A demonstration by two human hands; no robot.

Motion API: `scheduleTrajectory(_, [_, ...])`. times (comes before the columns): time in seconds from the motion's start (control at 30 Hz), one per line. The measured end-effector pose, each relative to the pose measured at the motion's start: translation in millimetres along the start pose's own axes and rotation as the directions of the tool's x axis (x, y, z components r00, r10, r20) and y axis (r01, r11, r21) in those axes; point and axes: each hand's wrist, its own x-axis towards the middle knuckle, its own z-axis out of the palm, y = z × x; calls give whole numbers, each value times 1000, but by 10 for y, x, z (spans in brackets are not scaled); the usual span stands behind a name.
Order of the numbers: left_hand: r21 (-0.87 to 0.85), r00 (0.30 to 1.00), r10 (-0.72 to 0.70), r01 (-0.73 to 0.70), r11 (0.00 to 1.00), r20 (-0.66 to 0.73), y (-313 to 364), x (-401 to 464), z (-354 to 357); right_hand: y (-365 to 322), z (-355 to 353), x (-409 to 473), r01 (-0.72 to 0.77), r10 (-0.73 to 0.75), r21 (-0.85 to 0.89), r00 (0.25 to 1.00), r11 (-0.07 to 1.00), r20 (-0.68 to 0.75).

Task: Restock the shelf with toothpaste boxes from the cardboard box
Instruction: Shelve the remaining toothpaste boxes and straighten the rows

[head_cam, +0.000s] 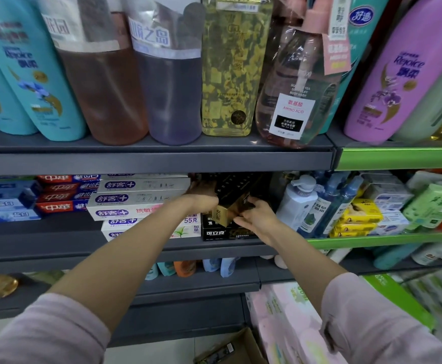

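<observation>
Both hands on black-gold toothpaste box [231, 206] near shelf [146, 248] front edge: left hand [201, 197] grip, right hand [255, 215] grip curled round it.

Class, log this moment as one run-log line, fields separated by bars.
stage: shelving | left hand: on black boxes | right hand: grips gold-ended toothpaste box | cardboard box: floor

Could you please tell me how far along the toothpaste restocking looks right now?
Black boxes already lie stacked on the shelf. The left hand and right hand are placing a black-and-gold box on top. The cardboard box is on the floor, contents unseen.
</observation>
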Motion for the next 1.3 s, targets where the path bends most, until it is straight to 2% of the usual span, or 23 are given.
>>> scheduleTrajectory(0.07, [-52, 1000, -15, 14, 999, -16, 9, 4, 28, 16, -38, 24, -16, 17, -57, 1000, 998, 1])
scheduleTrajectory(0.17, [21, 993, -26, 23, 1000, 112, 5, 28, 114, 18, -82, 52, -14, 15, -50, 999, 999, 29])
scheduleTrajectory(0.2, [83, 995, -18, 10, 997, 103, -10, 56, 138, 14, -93, 54, -2, 4, -67, 1000, 998, 31])
scheduleTrajectory(0.27, [200, 1000, 16, -13, 980, -14, -53, 97, 153, -3, -111, 55, 23, -20, -130, 1000, 991, 24])
scheduleTrajectory(0.33, [191, 999, 6, 1, 982, -36, -90, 126, 120, -1, -147, 107, 41, -47, -223, 999, 974, -25])
scheduleTrajectory(0.4, [161, 1000, 4, -5, 987, 5, -105, 120, 74, 6, -175, 179, 60, -93, -369, 993, 927, -71])
scheduleTrajectory(0.5, [167, 998, 66, -67, 984, 15, -108, 95, -6, 3, -164, 254, 88, -155, -542, 985, 836, -78])
scheduleTrajectory(0.67, [201, 994, 91, -102, 974, 64, -155, 140, -118, -15, -192, 241, 88, -275, -778, 955, 622, -112])
scheduleTrajectory(0.73, [247, 993, 94, -107, 963, 66, -167, 189, -165, -9, -203, 214, 102, -380, -867, 919, 488, -105])
scheduleTrajectory(0.77, [259, 994, 87, -103, 960, 72, -168, 204, -180, -15, -193, 201, 118, -439, -918, 896, 379, -66])
scheduleTrajectory(0.83, [335, 994, 91, -109, 936, 67, -164, 198, -175, -36, -146, 207, 190, -459, -975, 880, 114, 118])
scheduleTrajectory(0.87, [419, 993, 112, -114, 901, 31, -158, 190, -155, -52, -115, 235, 238, -423, -971, 883, 25, 205])
scheduleTrajectory(0.9, [507, 987, 156, -121, 853, -26, -162, 182, -124, -68, -73, 257, 268, -380, -963, 889, -17, 254])
scheduleTrajectory(0.97, [598, 963, 229, -100, 796, -144, -189, 198, -53, -99, 5, 300, 274, -379, -960, 884, -54, 273])
scheduleTrajectory(1.03, [576, 952, 212, -49, 816, -220, -218, 213, -7, -131, 65, 325, 243, -434, -965, 862, -99, 262])
scheduleTrajectory(1.1, [494, 946, 146, 18, 869, -290, -262, 200, 28, -175, 113, 339, 199, -432, -976, 875, -94, 220])
scheduleTrajectory(1.23, [273, 941, 56, 39, 961, -332, -353, 105, 81, -216, 141, 294, 162, -351, -987, 923, -15, 157])
scheduleTrajectory(1.3, [231, 934, 65, 20, 973, -352, -367, 58, 95, -176, 109, 249, 146, -333, -979, 939, 143, 91])
